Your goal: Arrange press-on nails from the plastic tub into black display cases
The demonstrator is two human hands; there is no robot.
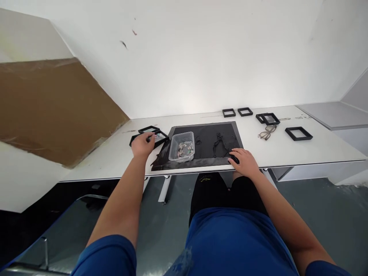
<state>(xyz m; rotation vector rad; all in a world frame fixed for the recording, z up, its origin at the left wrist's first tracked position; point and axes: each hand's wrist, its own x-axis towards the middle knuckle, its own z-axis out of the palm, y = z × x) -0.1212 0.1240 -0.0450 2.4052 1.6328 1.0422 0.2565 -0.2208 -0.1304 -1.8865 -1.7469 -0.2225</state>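
My left hand [141,145] is over the left side of the table, its thumb and fingertips pinched together above an open black frame case [161,140]. Small shiny coloured bits show near those fingertips; what the pinch holds is too small to make out. A second black frame part [148,129] lies just behind. At the table's front edge, my right hand [245,162] curls around a small black object [235,158] at the corner of the black mat [205,132]. A clear plastic tub [173,147] on the mat contains several small pinkish and pale pieces [184,150].
Dark stringy scraps [219,142] lie on the mat. Along the back of the white table [270,151] stand two black frames, one being a square frame [229,113]. Stacked frames [270,119], eyeglasses [267,132] and another black frame [299,133] are at right. A white wall [184,57] rises behind.
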